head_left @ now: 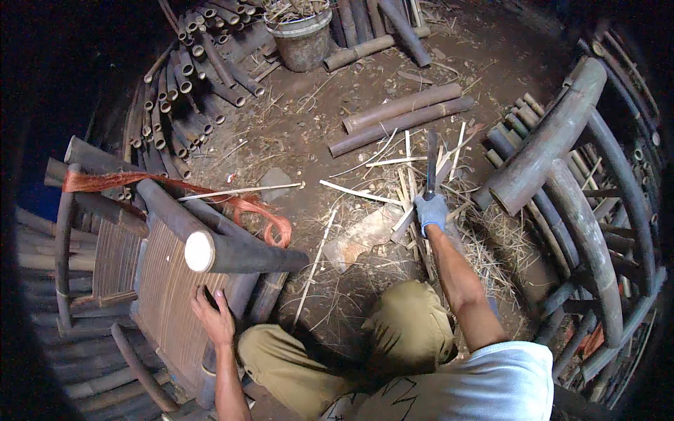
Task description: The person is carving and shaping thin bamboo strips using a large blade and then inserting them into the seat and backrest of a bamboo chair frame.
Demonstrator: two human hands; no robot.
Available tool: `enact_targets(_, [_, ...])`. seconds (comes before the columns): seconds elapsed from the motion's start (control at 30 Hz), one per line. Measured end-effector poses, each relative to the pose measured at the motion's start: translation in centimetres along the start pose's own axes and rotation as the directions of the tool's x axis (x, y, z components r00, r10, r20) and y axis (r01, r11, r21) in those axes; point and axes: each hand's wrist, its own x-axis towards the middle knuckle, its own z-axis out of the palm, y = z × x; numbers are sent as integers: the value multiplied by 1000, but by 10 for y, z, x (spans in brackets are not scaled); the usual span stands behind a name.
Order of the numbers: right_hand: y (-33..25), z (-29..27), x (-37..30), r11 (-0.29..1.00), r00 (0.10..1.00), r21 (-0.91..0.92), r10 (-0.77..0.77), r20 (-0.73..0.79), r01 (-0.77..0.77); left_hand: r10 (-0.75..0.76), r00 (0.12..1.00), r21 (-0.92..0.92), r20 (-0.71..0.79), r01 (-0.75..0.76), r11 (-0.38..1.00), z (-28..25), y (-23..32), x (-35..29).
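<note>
My pale shirt [484,379] catches the brightest light; the dirt floor [302,151] ahead is softly lit, with deep shadow between my knees [414,323]. Grainy blackness swallows the corners, and bamboo poles [56,262] near the rim bend and soften.

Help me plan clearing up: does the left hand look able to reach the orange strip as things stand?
Probably yes, though not straight: the thick pale-ended bamboo pole seems to lie between the left hand and the orange strip, so it would likely need to go over or around.
</note>
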Motion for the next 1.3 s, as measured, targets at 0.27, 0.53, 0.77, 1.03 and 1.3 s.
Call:
enact_targets(0.27, [4, 32, 5, 996, 990, -90, 3, -138, -15, -13, 999, 3, 34, 13, 1000, -6, 7, -5])
enact_targets(0.53, [23, 29, 3, 970, 968, 35, -236, -80, 239, 21, 974, -215, -225, -71, 974, -8, -10, -24])
enact_targets(0.77, [-148, -100, -115, 650, 797, 552, -602, -44, 522, 428, 892, -708, -146, -396, 585, -36, 167, -62])
enact_targets(1.03, [-225, -173, -315, 336, 566, 642, -803, -186, 689, 289, 953, -913, 93, -34, 406, -72, 237, -79])
enact_targets(1.3, [-219, -194, -381, 443, 538, 736, -833, 127, 512, 128, 990, -986, 67, 46, 162, -112, 178, -106])
